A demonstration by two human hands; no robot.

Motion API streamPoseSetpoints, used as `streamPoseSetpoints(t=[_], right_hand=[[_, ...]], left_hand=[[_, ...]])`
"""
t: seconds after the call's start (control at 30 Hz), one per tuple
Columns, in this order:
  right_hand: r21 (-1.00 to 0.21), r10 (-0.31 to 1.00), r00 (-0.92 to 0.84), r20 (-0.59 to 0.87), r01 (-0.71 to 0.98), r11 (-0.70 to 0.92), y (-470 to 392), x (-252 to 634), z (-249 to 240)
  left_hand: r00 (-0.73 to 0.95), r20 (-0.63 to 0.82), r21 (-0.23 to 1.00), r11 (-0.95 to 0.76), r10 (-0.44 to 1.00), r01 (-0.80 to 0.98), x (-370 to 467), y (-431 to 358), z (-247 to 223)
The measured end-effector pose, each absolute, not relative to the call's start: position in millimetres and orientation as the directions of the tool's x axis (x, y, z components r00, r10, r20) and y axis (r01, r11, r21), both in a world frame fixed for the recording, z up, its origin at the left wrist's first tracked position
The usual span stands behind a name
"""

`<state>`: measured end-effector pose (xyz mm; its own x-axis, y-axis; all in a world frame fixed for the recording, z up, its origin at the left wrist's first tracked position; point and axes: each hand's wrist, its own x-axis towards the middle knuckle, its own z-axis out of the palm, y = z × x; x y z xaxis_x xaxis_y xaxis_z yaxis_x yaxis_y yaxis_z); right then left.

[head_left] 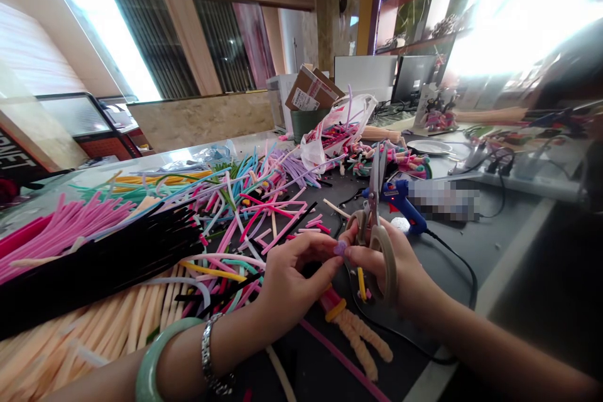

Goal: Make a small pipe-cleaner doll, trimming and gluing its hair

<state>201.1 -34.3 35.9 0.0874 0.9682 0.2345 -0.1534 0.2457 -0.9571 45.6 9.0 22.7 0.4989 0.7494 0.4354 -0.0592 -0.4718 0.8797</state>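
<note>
Between the fingertips of both hands is a small purple fuzzy piece (340,248). My left hand (296,273) pinches it from the left, thumb and forefinger together. On its other side, my right hand (393,257) touches it with thumb and fingertip, and also holds scissors (374,207) with their blades pointing up and the handles around the fingers. Below the hands lies a figure made of fuzzy stems (360,333), with peach twisted legs, a yellow band and a red part. My left hand hides its upper part.
Black stems (108,257), pink stems (70,226) and peach stems (108,320) cover the left side. A blue glue gun (402,201) with a black cable lies at the right. Behind are a plastic bag (325,135) and a cardboard box (313,91).
</note>
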Motion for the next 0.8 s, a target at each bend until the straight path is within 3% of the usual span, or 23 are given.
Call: streamPoseSetpoints(t=[0.43,0.8], right_hand=[[-0.96,0.972,0.071,0.222,-0.156,0.231,-33.3,202.5,32.7],[-0.967,0.973,0.079,0.215,-0.125,0.224,-35.3,201.6,36.1]], left_hand=[[0.49,0.465,0.865,-0.497,0.738,-0.072,46.8,8.4,23.7],[0.495,0.407,0.898,-0.435,0.768,-0.063,45.9,10.2,21.7]])
